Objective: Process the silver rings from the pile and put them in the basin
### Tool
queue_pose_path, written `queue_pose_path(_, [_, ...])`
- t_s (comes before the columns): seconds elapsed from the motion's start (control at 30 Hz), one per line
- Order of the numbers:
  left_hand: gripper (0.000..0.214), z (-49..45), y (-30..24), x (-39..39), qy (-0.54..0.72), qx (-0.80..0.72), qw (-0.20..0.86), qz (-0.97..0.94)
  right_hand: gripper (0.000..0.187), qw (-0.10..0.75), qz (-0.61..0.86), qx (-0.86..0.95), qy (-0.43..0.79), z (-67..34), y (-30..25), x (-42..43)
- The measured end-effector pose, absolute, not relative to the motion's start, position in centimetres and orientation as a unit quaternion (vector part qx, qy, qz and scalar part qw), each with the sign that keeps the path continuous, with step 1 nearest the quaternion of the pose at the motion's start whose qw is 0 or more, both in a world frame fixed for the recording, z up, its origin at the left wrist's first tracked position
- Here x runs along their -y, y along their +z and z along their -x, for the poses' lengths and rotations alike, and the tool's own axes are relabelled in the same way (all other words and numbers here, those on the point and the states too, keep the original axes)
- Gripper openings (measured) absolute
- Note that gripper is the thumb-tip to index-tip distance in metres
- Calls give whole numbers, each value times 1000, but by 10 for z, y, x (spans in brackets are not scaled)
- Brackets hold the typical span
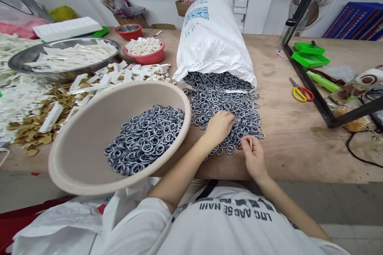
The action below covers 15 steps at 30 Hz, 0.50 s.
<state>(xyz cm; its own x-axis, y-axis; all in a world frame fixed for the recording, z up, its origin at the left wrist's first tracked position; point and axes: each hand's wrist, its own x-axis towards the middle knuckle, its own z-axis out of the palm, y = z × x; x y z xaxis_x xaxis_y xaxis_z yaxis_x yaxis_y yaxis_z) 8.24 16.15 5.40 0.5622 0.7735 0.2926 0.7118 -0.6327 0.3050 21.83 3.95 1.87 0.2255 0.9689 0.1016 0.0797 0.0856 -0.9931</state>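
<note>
Wooden table (287, 155), near edge: the right hand (254, 158) pinches a thin stick (250, 142) standing straight up. The left hand (220, 126) lies open on grey rings (221, 101) beside a bowl (86, 147). Farther back, a white sack (214, 36) points its mouth this way, and its blue print is too small to read.

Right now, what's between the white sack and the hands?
A heap of metal rings, spread over the table from the white sack to the left hand and right hand; the head view shows it.
</note>
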Motion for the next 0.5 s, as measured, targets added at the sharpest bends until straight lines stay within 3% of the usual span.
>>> queue_pose_path(0.13, [30, -69, 70, -124, 224, -403, 168, -871, 29, 536, 543, 532, 366, -228, 38, -76])
queue_pose_path(0.23, [31, -59, 76, -110, 274, -408, 266, -829, 28, 512, 518, 548, 411, -226, 43, -92])
queue_pose_path(0.5, [32, -47, 52, -110, 381, -351, 677, -523, 32, 560, 474, 453, 506, -209, 37, -100])
